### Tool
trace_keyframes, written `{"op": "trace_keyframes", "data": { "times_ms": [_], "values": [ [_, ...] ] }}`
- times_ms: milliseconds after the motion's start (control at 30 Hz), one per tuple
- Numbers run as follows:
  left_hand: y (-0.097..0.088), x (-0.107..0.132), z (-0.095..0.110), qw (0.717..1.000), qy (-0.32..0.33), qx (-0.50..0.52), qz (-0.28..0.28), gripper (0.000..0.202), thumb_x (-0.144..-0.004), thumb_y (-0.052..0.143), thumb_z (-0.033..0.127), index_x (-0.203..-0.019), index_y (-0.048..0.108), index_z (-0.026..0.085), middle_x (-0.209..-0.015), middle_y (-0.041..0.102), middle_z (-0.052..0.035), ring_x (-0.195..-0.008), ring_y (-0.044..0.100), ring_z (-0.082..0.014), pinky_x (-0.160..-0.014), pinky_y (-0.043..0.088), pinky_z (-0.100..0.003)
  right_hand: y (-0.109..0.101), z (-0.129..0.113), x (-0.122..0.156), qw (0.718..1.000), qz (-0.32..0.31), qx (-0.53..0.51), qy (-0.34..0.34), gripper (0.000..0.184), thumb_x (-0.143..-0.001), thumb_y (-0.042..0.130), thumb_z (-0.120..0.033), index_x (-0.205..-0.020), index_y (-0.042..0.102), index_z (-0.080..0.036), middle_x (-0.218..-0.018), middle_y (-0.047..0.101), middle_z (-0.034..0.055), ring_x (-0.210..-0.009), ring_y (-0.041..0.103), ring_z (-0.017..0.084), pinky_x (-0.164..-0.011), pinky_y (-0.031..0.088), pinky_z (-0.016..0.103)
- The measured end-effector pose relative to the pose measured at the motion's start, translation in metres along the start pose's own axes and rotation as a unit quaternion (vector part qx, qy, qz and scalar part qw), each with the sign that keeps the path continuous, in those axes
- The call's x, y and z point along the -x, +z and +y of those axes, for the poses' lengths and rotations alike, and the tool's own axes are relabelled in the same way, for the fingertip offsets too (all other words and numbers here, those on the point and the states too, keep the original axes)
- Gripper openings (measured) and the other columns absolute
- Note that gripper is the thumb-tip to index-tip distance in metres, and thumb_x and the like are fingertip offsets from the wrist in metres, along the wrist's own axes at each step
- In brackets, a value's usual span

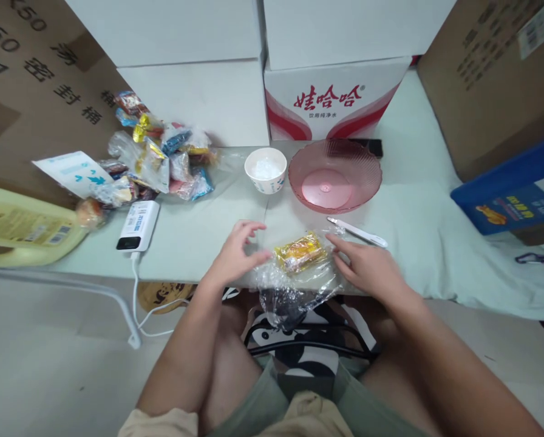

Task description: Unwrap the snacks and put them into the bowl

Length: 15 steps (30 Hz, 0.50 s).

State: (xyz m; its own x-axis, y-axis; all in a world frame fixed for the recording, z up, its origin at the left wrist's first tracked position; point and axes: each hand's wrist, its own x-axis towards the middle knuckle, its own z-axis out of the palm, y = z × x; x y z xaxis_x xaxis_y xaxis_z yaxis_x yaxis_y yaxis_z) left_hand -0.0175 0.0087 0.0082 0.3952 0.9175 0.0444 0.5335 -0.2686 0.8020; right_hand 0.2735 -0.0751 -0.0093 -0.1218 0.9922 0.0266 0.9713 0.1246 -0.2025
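A snack in a yellow wrapper (299, 252) lies on a sheet of clear plastic film (294, 300), near the table's front edge. Part of the film hangs over that edge. Just left of the snack is my left hand (240, 252), its fingers apart and nothing in it. My right hand (367, 264) is at the snack's right, fingers stretched out by the film's edge; whether they touch the film I cannot tell. Behind my right hand lies a slim white craft knife (357, 232). Farther back stand a paper cup (266, 171) with something whitish inside and a pink ribbed bowl (336, 176).
Packaged snacks (163, 158) are heaped at the back left, by a white power bank (138, 226) with a cable. A yellow jug (30, 224) stands far left. White cartons (331, 97) line the back; a blue box (518, 188) is at right.
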Motion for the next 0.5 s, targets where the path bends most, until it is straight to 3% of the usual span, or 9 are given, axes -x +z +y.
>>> {"op": "trace_keyframes", "data": {
  "times_ms": [67, 133, 233, 300, 400, 433, 500],
  "values": [
    [0.009, 0.003, 0.005, 0.994, 0.031, -0.027, -0.106, 0.063, -0.063, 0.084, 0.044, -0.120, 0.064, 0.025, -0.134, 0.054, -0.0098, -0.124, 0.055, -0.0285, -0.106, 0.046, -0.043, 0.002, -0.002, -0.002, 1.000, 0.018, -0.009, 0.004, 0.057, -0.090, 0.051, -0.036, -0.147, 0.049, -0.032, -0.123, 0.073, 0.0051, -0.071, 0.069, 0.025, -0.052, 0.041, 0.034],
    [0.020, 0.004, 0.009, 0.987, 0.044, -0.049, -0.144, 0.053, -0.073, 0.078, 0.039, -0.122, 0.063, 0.025, -0.137, 0.054, -0.0098, -0.128, 0.054, -0.0283, -0.111, 0.042, -0.044, 0.003, -0.006, -0.003, 0.999, 0.038, -0.027, 0.007, 0.058, -0.089, 0.053, -0.033, -0.147, 0.048, -0.032, -0.133, 0.067, 0.0053, -0.080, 0.069, 0.026, -0.054, 0.045, 0.035],
    [0.033, 0.000, 0.012, 0.990, 0.017, -0.075, -0.121, 0.019, -0.089, 0.055, 0.027, -0.104, 0.066, 0.023, -0.109, 0.067, -0.0069, -0.104, 0.064, -0.0227, -0.097, 0.050, -0.041, 0.005, -0.014, -0.003, 0.994, 0.104, -0.034, 0.014, 0.045, -0.090, 0.053, -0.027, -0.134, 0.059, -0.027, -0.134, 0.065, 0.0086, -0.099, 0.065, 0.029, -0.072, 0.050, 0.039],
    [0.039, -0.003, 0.014, 0.994, -0.008, -0.071, -0.079, 0.018, -0.093, 0.050, 0.029, -0.094, 0.065, 0.021, -0.098, 0.067, -0.0060, -0.093, 0.064, -0.0210, -0.086, 0.052, -0.037, 0.006, -0.020, -0.002, 0.987, 0.158, -0.013, 0.032, 0.030, -0.090, 0.056, -0.025, -0.118, 0.068, -0.025, -0.129, 0.066, 0.0108, -0.107, 0.061, 0.031, -0.085, 0.047, 0.045],
    [0.043, -0.001, 0.021, 0.997, 0.000, -0.050, -0.063, 0.029, -0.085, 0.064, 0.043, -0.103, 0.064, 0.020, -0.113, 0.065, -0.0085, -0.103, 0.064, -0.0236, -0.089, 0.052, -0.038, 0.008, -0.029, 0.000, 0.982, 0.188, 0.018, 0.031, 0.015, -0.091, 0.058, -0.026, -0.091, 0.072, -0.025, -0.118, 0.070, 0.0091, -0.114, 0.055, 0.034, -0.097, 0.036, 0.052],
    [0.044, 0.001, 0.022, 0.995, 0.014, -0.057, -0.078, 0.040, -0.078, 0.071, 0.045, -0.108, 0.063, 0.020, -0.120, 0.063, -0.0096, -0.109, 0.062, -0.0262, -0.093, 0.051, -0.040, 0.009, -0.031, 0.000, 0.983, 0.179, 0.018, 0.019, 0.015, -0.091, 0.058, -0.026, -0.088, 0.072, -0.026, -0.112, 0.072, 0.0084, -0.114, 0.055, 0.033, -0.100, 0.032, 0.054],
    [0.046, 0.003, 0.024, 0.990, 0.037, -0.081, -0.112, 0.049, -0.071, 0.077, 0.040, -0.114, 0.063, 0.021, -0.127, 0.061, -0.0109, -0.118, 0.059, -0.0303, -0.100, 0.047, -0.044, 0.012, -0.034, -0.001, 0.989, 0.148, 0.003, -0.003, 0.017, -0.092, 0.057, -0.028, -0.099, 0.072, -0.027, -0.102, 0.074, 0.0078, -0.107, 0.059, 0.031, -0.102, 0.027, 0.055]
  ]
}}
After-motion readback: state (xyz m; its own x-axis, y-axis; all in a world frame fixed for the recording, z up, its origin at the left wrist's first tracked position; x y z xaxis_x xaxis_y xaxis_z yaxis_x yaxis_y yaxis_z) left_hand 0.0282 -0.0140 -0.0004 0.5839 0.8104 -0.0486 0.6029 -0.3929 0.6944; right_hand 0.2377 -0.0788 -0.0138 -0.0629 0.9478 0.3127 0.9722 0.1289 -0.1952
